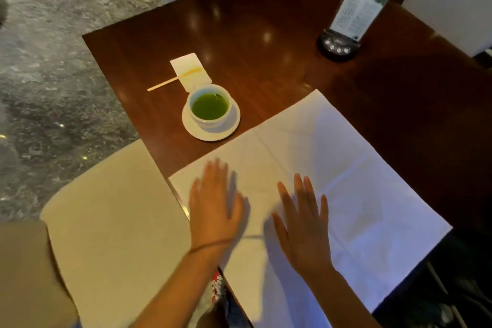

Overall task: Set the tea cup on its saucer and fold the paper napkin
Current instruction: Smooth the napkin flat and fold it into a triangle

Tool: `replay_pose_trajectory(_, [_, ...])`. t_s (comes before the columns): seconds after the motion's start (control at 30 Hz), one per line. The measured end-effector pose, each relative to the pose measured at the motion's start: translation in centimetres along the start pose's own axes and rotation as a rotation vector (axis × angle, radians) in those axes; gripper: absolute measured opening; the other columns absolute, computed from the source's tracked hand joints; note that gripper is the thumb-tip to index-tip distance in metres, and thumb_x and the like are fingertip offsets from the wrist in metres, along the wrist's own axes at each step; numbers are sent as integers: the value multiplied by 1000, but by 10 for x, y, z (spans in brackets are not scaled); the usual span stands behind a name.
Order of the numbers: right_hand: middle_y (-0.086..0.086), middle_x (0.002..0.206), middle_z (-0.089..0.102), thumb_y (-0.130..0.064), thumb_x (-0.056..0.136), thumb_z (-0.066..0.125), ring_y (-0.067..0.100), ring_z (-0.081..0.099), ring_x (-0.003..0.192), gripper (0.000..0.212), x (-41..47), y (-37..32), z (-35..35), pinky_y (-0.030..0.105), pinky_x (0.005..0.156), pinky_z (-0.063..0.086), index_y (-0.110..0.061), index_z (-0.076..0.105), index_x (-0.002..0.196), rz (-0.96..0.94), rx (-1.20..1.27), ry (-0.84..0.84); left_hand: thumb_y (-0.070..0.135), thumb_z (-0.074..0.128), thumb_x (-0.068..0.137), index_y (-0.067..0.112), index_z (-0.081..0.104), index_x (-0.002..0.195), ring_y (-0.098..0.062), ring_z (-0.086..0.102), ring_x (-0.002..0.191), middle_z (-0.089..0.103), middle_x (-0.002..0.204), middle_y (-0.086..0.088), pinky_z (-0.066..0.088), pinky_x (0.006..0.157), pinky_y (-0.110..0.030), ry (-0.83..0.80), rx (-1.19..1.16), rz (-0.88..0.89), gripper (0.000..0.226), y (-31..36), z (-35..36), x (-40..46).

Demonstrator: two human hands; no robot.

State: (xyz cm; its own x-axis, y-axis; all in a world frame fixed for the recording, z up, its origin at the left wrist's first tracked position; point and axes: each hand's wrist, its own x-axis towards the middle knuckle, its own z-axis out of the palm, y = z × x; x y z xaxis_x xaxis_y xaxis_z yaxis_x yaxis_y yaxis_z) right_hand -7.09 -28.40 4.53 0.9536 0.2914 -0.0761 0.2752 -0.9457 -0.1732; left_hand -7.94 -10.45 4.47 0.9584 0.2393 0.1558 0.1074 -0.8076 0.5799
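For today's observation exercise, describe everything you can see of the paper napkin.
The paper napkin is a large white sheet, opened out flat on the dark wooden table, with faint crease lines crossing it. Its near edge hangs over the table edge. The left hand and right hand lie flat on it, fingers straight. The saucer sits just beyond it.
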Motion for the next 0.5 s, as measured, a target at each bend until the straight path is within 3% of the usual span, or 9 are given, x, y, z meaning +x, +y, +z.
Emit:
replay_pose_trajectory(0.1, [16, 151, 26, -45, 99, 15, 30, 18, 141, 55, -27, 18, 7, 57, 109, 15, -17, 32, 143, -10, 41, 10, 32, 44, 88, 17, 36, 143, -23, 21, 142, 31, 152, -8, 13, 112, -49, -231, 186, 177, 58, 35, 41, -59])
replay_pose_trajectory(0.2, [15, 151, 26, -41, 100, 14, 30, 17, 141, 53, -47, 38, 17, 56, 108, 16, -16, 33, 143, -18, 45, -67, 33, 39, 90, 21, 30, 147, -23, 15, 144, 24, 155, -6, 13, 110, -54, -345, 261, 173, 58, 45, 63, -85])
replay_pose_trajectory(0.33, [9, 154, 24, -44, 97, 20, 24, 13, 143, 53, -62, 72, 22, 54, 109, 16, -24, 27, 146, -75, 43, -123, 47, 34, 90, 26, 27, 148, -23, 13, 144, 19, 157, -3, 15, 111, -54, -383, 300, 140, 62, 41, 60, -90])
replay_pose_trajectory(0.5, [3, 156, 12, -59, 92, 18, 21, 8, 144, 63, -58, 140, 6, 51, 112, 11, -31, 15, 148, 27, -16, -98, 62, 36, 84, 28, 24, 148, -26, 10, 144, 16, 157, -4, 9, 112, -55, -359, 385, 34, 74, 36, 57, -90])
